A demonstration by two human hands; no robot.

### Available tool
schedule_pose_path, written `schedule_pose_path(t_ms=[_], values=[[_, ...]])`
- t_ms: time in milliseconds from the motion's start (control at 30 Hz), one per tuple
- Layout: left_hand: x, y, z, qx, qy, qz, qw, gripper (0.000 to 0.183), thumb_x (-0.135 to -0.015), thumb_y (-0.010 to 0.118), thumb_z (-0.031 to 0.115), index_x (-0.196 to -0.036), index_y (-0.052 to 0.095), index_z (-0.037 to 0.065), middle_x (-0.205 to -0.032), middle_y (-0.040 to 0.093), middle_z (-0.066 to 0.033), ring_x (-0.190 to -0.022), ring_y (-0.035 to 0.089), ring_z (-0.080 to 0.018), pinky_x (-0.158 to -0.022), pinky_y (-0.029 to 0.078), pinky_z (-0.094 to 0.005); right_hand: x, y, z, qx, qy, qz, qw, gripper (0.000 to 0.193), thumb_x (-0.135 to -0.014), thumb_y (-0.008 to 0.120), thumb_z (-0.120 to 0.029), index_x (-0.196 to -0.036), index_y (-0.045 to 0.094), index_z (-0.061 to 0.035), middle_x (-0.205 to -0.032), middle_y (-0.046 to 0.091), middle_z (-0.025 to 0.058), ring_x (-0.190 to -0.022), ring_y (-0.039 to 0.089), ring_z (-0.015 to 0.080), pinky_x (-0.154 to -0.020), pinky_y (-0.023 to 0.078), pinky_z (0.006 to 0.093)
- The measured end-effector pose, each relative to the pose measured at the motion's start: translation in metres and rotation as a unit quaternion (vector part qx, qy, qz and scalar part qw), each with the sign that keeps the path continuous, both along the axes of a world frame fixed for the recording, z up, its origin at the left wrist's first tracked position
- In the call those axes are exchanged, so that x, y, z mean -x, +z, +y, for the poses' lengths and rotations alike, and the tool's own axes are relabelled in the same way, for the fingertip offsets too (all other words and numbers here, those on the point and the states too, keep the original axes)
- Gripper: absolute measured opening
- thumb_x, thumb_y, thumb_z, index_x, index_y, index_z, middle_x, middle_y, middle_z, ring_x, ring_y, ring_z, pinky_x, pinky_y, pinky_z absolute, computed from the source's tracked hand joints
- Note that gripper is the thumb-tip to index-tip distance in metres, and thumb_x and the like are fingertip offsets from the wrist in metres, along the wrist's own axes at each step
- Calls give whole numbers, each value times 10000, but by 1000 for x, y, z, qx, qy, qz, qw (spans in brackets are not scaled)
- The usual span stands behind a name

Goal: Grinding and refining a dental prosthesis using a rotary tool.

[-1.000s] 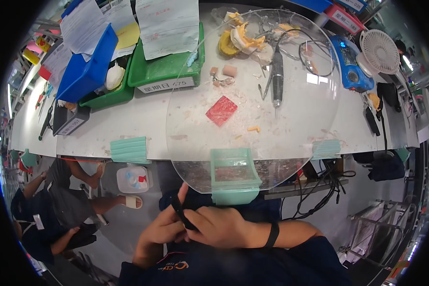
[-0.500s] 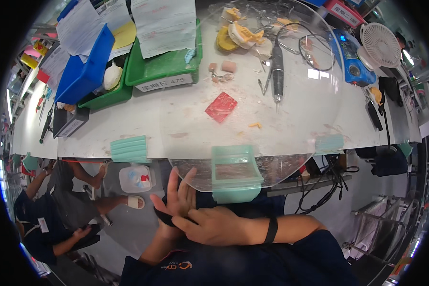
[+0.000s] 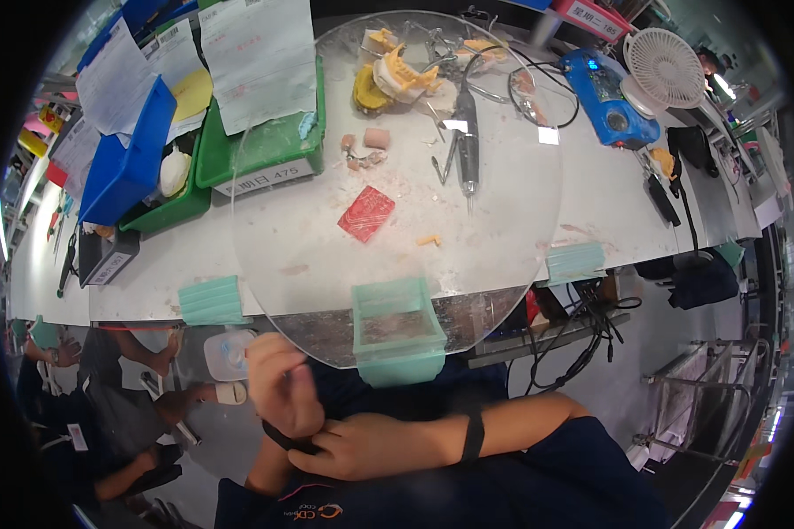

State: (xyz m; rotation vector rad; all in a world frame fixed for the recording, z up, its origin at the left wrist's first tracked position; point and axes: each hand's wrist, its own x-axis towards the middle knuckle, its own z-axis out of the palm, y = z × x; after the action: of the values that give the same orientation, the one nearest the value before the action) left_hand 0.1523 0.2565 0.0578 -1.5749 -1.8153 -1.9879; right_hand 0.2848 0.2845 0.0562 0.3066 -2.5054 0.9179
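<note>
White table (image 3: 161, 264), pale dental model (image 3: 406, 78) toward its far edge; both my hands are on the near side of its front edge, left of its middle. Black band (image 3: 281, 438) at my left wrist; whether it runs all round, cannot tell. Left hand (image 3: 282, 388) loosely curled, nothing seen in it. Right hand (image 3: 357, 448) drawn in, fingers pinching the band. Step, I judge: seating the band. Next calls for easing it flat, then a clean release.
</note>
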Motion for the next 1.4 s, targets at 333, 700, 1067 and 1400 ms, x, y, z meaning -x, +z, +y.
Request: schedule_pose_path(t_ms=[333,700,1067,1400], values=[[12,44,5,-139,-62,-237,959,156,-888,400,156,-946,449,20,-882,440,-89,-718,450,-184,-699,379,-339,-45,42,32,267,90,-27,959,212,-817,585,-124,-991,533,-15,-960,579,154,-706,604,258,-563,510,321],[85,63,56,-191,-176,-703,662,185,-852,464,219,-865,456,34,-775,405,-46,-658,369,-154,-643,335,-291,-141,100,196,742,-91,261,610,246,-941,376,-239,-755,391,-78,-572,340,-5,-438,338,66,-350,257,203],[110,92,115,-204,-102,-554,800,204,-796,528,254,-828,445,70,-770,428,-41,-637,406,-182,-605,359,-317,-13,95,209,604,-301,-39,737,206,-857,551,-246,-920,517,-53,-664,401,-50,-509,361,38,-396,292,185],[87,105,208,-201,-61,-679,703,160,-842,432,209,-894,430,58,-828,413,-64,-652,413,-196,-629,406,-348,61,94,171,492,-102,-163,849,300,-856,579,-295,-1006,573,-35,-842,607,26,-728,558,68,-586,436,205]])
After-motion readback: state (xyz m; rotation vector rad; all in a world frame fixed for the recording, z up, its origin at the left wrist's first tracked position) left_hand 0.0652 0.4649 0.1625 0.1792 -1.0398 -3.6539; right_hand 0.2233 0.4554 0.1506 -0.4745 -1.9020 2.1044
